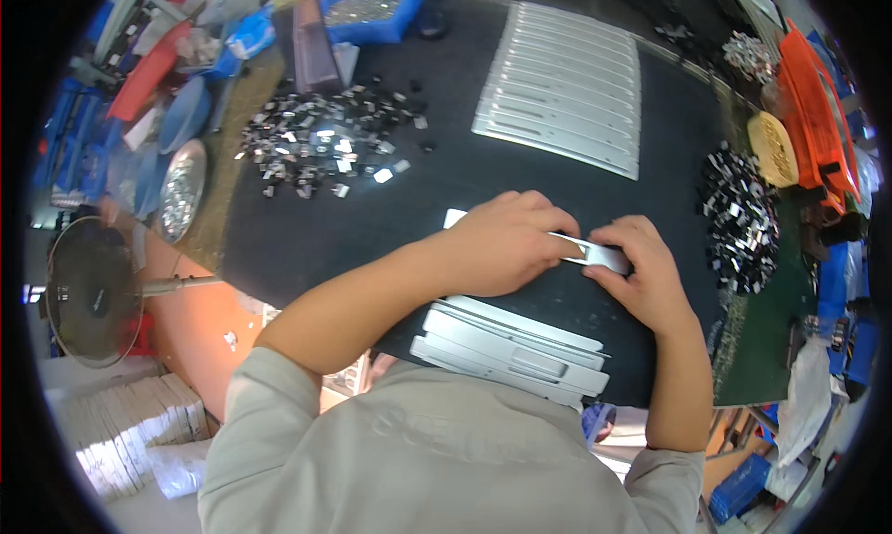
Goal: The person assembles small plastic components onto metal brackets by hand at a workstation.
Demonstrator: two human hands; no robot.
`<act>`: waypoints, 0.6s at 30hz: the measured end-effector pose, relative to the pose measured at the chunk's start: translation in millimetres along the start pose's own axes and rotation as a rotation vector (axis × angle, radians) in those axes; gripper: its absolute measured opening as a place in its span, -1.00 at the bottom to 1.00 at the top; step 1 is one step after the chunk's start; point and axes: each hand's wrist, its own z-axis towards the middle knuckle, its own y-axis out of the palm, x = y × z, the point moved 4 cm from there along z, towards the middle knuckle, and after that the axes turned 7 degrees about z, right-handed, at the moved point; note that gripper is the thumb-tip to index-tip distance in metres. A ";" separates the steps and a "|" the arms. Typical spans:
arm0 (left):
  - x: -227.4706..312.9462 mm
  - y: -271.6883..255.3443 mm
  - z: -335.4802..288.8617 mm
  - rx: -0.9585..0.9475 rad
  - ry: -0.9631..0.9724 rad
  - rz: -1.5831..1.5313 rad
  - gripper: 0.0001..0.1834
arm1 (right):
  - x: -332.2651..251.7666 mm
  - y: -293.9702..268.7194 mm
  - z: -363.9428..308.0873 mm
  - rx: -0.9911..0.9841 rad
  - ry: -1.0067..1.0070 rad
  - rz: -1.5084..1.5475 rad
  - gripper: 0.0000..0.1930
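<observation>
Near edge of black mat (307,237): stack of grey metal strips (511,344) just below our wrists. Our left hand (502,241) presses flat on one silver strip (604,253) at mat's middle, fingers together over it. Our right hand (646,274) pinches strip's right end, fingers curled on it. Far edge: row of finished strips (567,88). Small metal clips (325,144) heaped far left, second heap (739,218) at right edge.

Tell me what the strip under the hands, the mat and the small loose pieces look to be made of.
Strip: probably metal or metallic-coated plastic; smooth silver-grey with a soft sheen.
Mat: likely rubber or foam; matte black, no glare.
Small pieces: seemingly bright metal; sharp glints beside dark faces.
</observation>
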 end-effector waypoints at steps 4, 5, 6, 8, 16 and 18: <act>-7.9 -32.9 -13.6 0.140 0.007 -0.016 -0.72 | 3.8 -2.7 -2.2 -0.007 0.026 0.083 -0.48; -17.8 -50.6 -18.0 0.212 -0.066 0.068 -0.74 | 6.7 -4.9 -4.5 0.015 0.039 0.143 -0.48; -32.8 -65.9 -26.2 0.291 -0.201 0.188 -0.78 | 6.8 -6.4 -5.1 0.022 0.047 0.173 -0.53; -59.7 -95.7 -47.9 0.423 -0.412 0.388 -0.81 | 9.6 -6.9 -6.1 0.034 0.055 0.202 -0.54; -92.1 -89.4 -83.0 0.301 -0.554 0.488 -0.74 | 14.1 -6.1 -3.1 0.044 0.064 0.268 -0.60; -93.4 -78.4 -77.0 0.315 -0.475 0.513 -0.73 | 16.0 -6.2 -3.4 0.051 0.061 0.272 -0.61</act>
